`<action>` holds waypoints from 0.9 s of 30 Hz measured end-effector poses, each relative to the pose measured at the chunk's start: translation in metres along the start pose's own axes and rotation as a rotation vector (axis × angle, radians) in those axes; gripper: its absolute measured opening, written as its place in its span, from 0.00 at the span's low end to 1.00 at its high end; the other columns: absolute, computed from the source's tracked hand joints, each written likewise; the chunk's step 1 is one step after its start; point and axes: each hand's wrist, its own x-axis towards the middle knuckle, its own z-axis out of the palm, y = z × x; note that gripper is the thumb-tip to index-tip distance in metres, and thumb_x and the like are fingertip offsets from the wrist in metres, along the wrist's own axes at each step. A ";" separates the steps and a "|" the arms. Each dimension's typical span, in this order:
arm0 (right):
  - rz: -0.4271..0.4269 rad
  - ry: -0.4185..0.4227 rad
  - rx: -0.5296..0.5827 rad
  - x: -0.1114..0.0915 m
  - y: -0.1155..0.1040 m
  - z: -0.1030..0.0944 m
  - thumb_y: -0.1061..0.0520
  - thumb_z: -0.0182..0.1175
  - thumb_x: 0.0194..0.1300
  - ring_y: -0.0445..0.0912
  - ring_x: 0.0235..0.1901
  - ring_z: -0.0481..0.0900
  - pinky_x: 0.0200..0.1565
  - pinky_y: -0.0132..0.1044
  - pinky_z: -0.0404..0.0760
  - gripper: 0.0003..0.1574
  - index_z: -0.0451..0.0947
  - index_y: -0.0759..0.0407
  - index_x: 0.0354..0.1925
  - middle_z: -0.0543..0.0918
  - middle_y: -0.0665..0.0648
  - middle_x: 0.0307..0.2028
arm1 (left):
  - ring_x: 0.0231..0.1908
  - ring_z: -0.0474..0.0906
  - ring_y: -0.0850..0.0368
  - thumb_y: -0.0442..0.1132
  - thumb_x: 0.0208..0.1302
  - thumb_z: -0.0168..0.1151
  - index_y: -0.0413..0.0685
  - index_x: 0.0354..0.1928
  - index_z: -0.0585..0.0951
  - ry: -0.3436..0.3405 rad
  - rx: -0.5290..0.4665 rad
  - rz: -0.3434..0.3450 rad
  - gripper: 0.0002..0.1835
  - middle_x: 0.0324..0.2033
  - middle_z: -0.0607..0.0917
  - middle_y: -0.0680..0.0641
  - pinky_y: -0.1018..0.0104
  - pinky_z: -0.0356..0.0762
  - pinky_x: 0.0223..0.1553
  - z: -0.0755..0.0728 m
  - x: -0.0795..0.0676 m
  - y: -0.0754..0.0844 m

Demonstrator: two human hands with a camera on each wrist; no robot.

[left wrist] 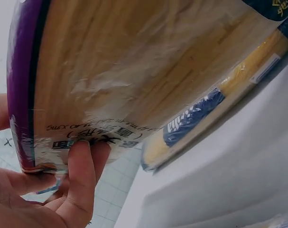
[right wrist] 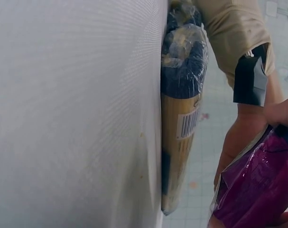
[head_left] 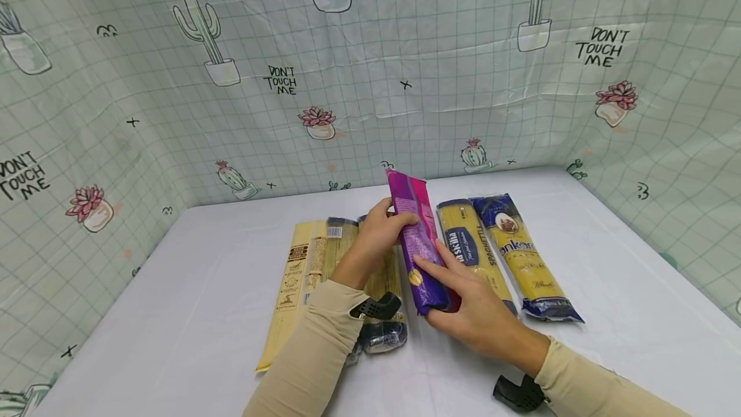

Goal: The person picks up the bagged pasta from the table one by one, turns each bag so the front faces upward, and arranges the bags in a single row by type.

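Observation:
Both hands hold a purple-and-pink pasta packet [head_left: 415,237] raised and tilted over the middle of the table. The left hand [head_left: 376,233] grips its upper left part, thumb across the front. Lower down on the right, the right hand [head_left: 483,311] grips it with fingers spread over the front. In the left wrist view, long pasta shows through the clear side of the packet [left wrist: 115,66], and left-hand fingertips press on the printed wrapper. The right wrist view catches the crumpled purple end [right wrist: 257,185].
Left of the hands lie a pale yellow packet [head_left: 286,301] and spaghetti packs with dark ends [head_left: 384,334], partly behind the left arm. On the right lie a blue-labelled spaghetti pack [head_left: 466,246] and a yellow-and-blue pasta pack [head_left: 529,262]. A patterned cloth [head_left: 370,82] rises behind the white table [head_left: 173,314].

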 end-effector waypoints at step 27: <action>-0.058 0.071 0.146 -0.002 -0.002 -0.002 0.66 0.72 0.55 0.58 0.63 0.69 0.52 0.41 0.81 0.50 0.68 0.43 0.73 0.51 0.65 0.77 | 0.48 0.80 0.51 0.43 0.75 0.50 0.53 0.69 0.75 0.021 -0.362 -0.009 0.23 0.53 0.80 0.43 0.54 0.82 0.49 -0.001 0.005 0.000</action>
